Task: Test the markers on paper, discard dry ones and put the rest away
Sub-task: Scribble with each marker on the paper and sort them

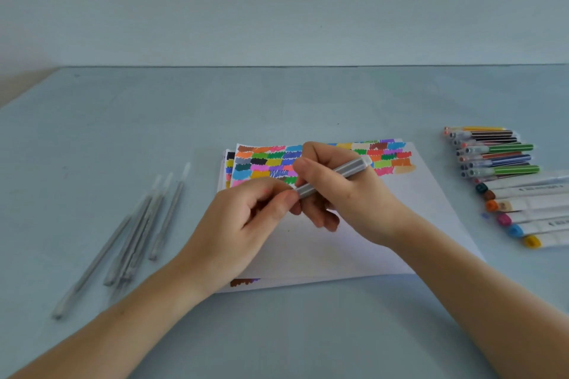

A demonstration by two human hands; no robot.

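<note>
So the marker (pixel 332 177) in play is a slim grey one with a pale, see-through-looking cap end, and it's held up over the middle of the paper (pixel 354 243), not touching the sheet as far as I can tell. Its long axis runs on a diagonal — the pale end points up and away to the right, the other end comes down toward the left and the person. The right hand (pixel 338 191) has its fingers curled round the barrel, thumb and forefinger across the middle of it. The left hand (pixel 246 218) pinches the lower end of that same marker between thumb and fingertips, with the rest of its fingers curled under; whether that's a cap or the tip end in the pinch, I can't tell, the fingers hide it. The top sheet has rows of scribbled colour swatches (pixel 277 160) along its far edge and is blank lower down, and it sits on a small stack of other sheets, one of which shows brown and purple scribble at the near edge. On the worktop (pixel 277 101), off to the left and well apart from the paper, lies a loose bunch of grey markers (pixel 138 231) — all roughly parallel, pale ends pointing away. On the right there's a row of slim coloured markers (pixel 495 152), and just nearer than those a row of chunky white-bodied markers (pixel 523 209) with coloured caps facing the paper.
</note>
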